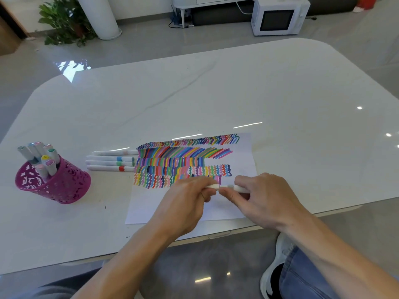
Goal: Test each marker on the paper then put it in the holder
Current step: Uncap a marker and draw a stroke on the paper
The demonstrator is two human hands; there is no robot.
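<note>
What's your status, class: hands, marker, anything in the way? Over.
Left hand and right hand both grip one marker above the paper. Four markers lie beside it; pink holder far left, part filled. No obstruction seen.

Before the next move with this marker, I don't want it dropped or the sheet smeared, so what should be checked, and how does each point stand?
1. Marker held securely: ok. The left hand and right hand each pinch one end.
2. Cap on or off: cannot tell. Fingers hide the ends.
3. Blank space for a test stroke: ok. The paper is bare below the coloured rows.
4. Holder standing with its mouth up: ok.
5. Room in the holder: cannot tell. Several markers already fill it.
6. Loose markers clear of the hands: ok. Four lie in a row between the holder and the paper.
</note>
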